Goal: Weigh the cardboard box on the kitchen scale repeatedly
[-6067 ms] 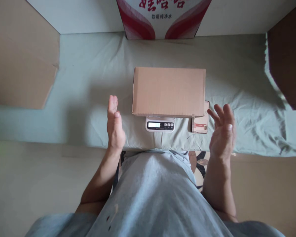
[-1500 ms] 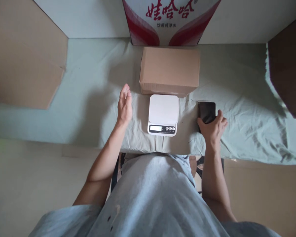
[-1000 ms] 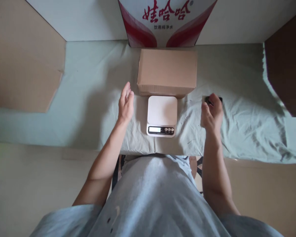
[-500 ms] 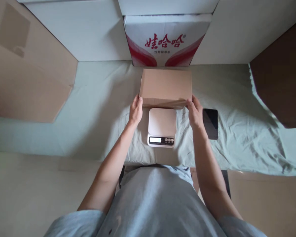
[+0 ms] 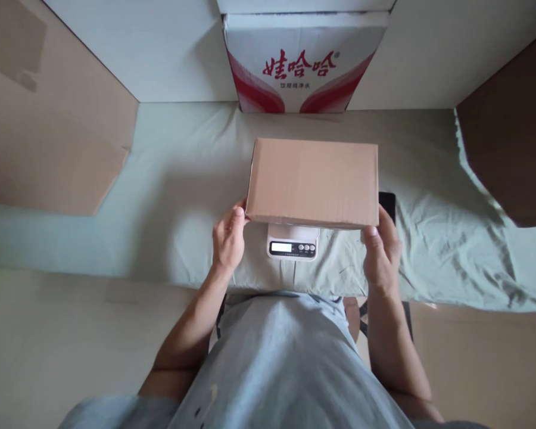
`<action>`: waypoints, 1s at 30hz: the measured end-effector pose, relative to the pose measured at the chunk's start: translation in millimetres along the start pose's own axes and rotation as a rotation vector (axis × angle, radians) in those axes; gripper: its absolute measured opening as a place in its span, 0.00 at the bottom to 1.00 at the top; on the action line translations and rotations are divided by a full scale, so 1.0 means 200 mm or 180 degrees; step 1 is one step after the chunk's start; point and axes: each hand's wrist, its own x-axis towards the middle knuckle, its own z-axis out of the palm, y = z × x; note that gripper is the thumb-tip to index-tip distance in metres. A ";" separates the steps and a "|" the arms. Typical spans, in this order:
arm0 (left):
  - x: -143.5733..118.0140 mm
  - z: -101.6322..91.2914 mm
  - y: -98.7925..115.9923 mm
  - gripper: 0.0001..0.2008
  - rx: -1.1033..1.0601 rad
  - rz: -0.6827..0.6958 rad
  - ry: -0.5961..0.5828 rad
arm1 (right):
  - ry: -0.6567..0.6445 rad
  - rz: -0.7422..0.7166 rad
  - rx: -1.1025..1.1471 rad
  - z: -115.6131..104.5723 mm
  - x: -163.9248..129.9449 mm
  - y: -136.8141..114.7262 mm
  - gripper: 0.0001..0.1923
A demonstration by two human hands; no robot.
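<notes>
Head view: a plain cardboard box (image 5: 312, 182) sits at the centre, over a white scale (image 5: 293, 242) whose display peeks out at 6 o'clock. Left hand (image 5: 227, 241) grips its 8 o'clock corner, right hand (image 5: 381, 255) its 4 o'clock corner, fingers clamped on the box. A dark phone (image 5: 388, 204) lies at 3 o'clock on the green-sheeted tabletop (image 5: 170, 196); a red-and-white carton (image 5: 302, 65) stands at 12.

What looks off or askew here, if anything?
Little. The cardboard box, gripped by left hand and right hand, hides most of the scale; the phone is tucked partly under its right edge. No damage.
</notes>
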 end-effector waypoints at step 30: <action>-0.05 -0.17 -0.12 0.24 0.0502 0.0247 0.0699 | 0.1016 0.0348 0.0786 -0.07 -0.11 0.20 0.24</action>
